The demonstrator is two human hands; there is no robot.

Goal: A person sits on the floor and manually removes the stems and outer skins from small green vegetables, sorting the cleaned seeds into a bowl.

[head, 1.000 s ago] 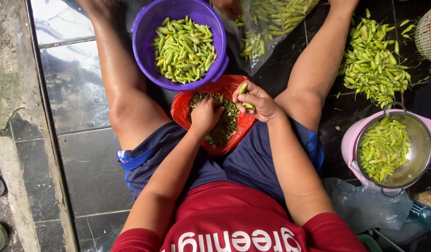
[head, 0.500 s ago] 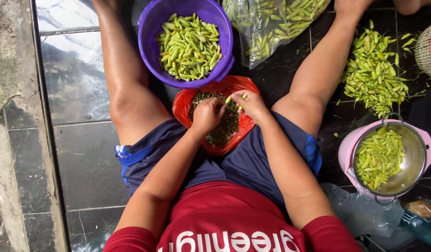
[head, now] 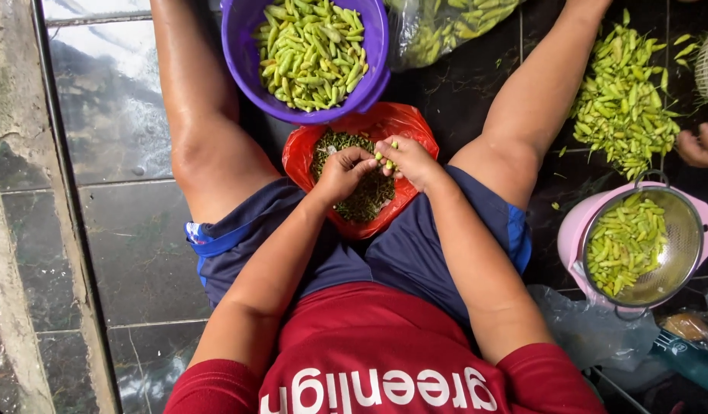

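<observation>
My left hand (head: 343, 173) and my right hand (head: 412, 159) meet over a red plastic bag (head: 412, 123) that lies in my lap between my thighs. The bag holds dark green chili stems (head: 363, 201). My right hand grips a few small green chilies (head: 385, 157), and the fingertips of my left hand pinch at the end of one of them. Just beyond the bag, between my legs, stands a purple bowl (head: 374, 75) heaped with green chilies (head: 312, 50).
A loose pile of green chilies (head: 622, 100) lies on the dark tiled floor at right. A metal colander of chilies sits in a pink basin (head: 572, 230). Another person's hand (head: 699, 146) shows at the right edge. A clear bag of chilies (head: 446, 27) lies at the top.
My right hand has come down from its raised position to meet my left hand over the red bag. The view has shifted, and another person's hand now shows at the right edge.
</observation>
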